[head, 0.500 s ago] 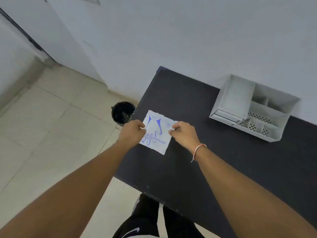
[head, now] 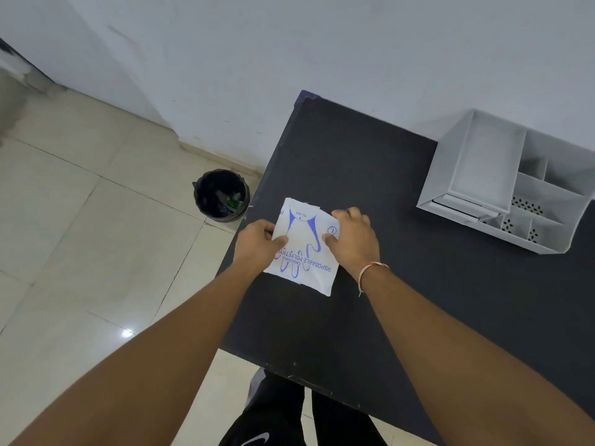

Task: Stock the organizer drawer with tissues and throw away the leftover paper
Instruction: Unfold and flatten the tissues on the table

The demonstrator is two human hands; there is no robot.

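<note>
Left hand: my left hand (head: 257, 244) pinches the left edge of the white packet (head: 304, 249), thumb on top, fingers curled under.
Right hand: my right hand (head: 354, 239) is closed on the packet's right edge near the top corner, thumb pressed on the paper; a thread band sits at that wrist.
Packet: flat white paper with a blue glove outline and the words "disposable polyethylene", held just above the near-left part of the counter (head: 370, 175).
What has changed: half a second back both hands held it the same way; since then my grip has barely shifted and the packet sits a little squarer to me. I see no tear yet.
What that means: I judge I am about to pull it open at the top, so stocking has not started and there is no leftover paper yet.
Organizer: the white organizer (head: 483, 175) stands at the far right of the counter against the wall, well apart from my hands; its drawer (head: 460, 204) looks shut or nearly so.
Bin: a black-lined bin (head: 222, 194) stands on the floor just beside the counter's left edge, some rubbish already in it.
Surface: dark matt counter, chipped along the near edge.
Room: pale wall, glossy cream floor tiles.
</note>
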